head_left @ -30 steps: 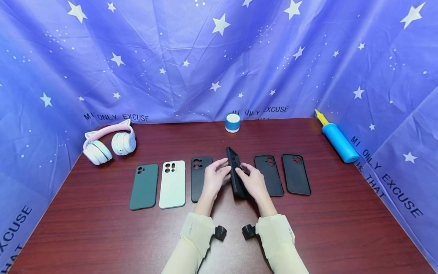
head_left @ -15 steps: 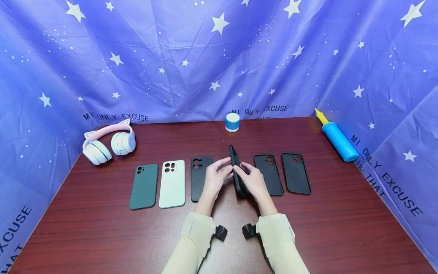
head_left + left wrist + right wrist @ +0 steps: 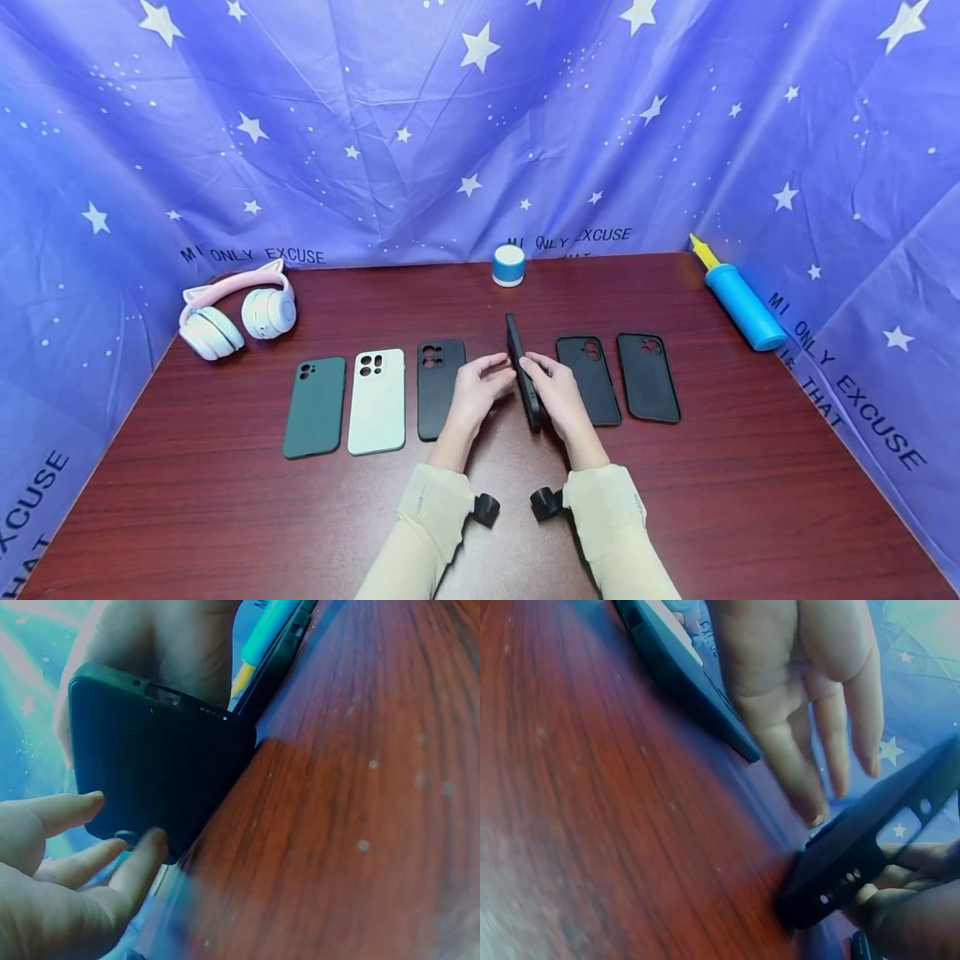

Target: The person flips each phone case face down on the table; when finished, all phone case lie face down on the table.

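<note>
While five cases lie flat in a row on the dark wood surface (image 3: 225, 500), a sixth is stood on edge between the two hands.

Left to right:
- Pink cat-ear headphones (image 3: 238, 311), far left, near the star-print backdrop.
- Green case (image 3: 315, 407), white case (image 3: 377, 402), black case (image 3: 438, 385): backs up, camera cut-outs away from the person.
- Left hand (image 3: 474, 396): fingers straight and relaxed, tips touching the upright case's face (steadying rather than gripping, I judge).
- Upright black case (image 3: 522, 375): its lower edge rests on the surface, and it fills a gap in the row.
- Right hand (image 3: 558, 398): fingers curled about the case's far side, holding it upright.
- Two black cases (image 3: 588, 379) (image 3: 648, 377): hollow sides up, nothing in them.
- Blue speaker (image 3: 508, 266), back centre.
- Blue pump (image 3: 738, 304), far right.
</note>
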